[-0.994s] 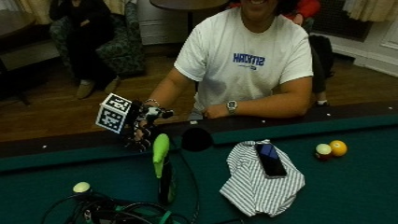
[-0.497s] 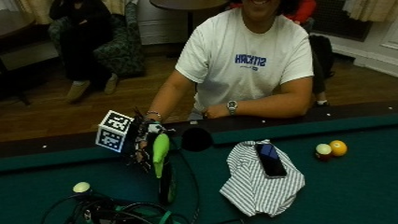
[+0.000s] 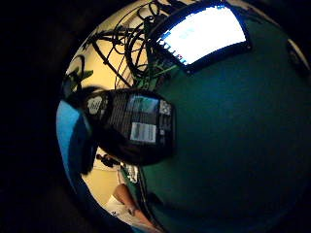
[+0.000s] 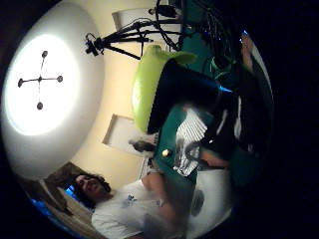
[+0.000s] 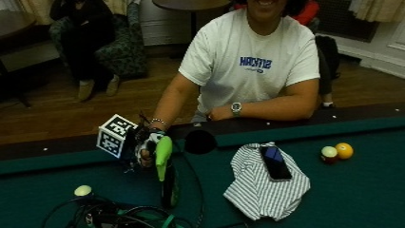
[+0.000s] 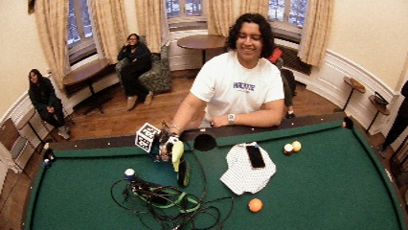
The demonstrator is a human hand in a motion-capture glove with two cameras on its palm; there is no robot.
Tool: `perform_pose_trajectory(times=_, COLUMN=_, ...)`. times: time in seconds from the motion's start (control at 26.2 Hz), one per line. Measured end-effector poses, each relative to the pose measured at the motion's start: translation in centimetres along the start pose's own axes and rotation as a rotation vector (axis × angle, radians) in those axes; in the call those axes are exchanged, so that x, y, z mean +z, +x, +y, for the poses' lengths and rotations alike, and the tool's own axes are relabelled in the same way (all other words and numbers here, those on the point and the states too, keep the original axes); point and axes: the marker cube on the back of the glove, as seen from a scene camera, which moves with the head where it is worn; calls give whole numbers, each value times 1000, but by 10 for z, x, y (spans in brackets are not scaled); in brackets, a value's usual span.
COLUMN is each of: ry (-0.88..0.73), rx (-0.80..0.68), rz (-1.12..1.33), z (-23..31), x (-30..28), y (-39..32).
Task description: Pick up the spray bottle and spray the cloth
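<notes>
Now that the gloved right hand has dropped from the rail onto the spray bottle, its fingers curl round the green head; the bottle looks upright on the felt, not yet lifted. The striped cloth, a phone on it, lies well apart, unsprayed.

Matt green felt table, glossy lime plastic spray head on a dark spray bottle, soft striped woven cloth, glossy glass-faced phone, shiny balls
</notes>
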Motion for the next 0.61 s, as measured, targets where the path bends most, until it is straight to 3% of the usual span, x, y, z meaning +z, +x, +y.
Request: perform_pose_trajectory(times=0.61, ry=-37, rx=-17, rz=-45, z=8, x=14, y=-2)
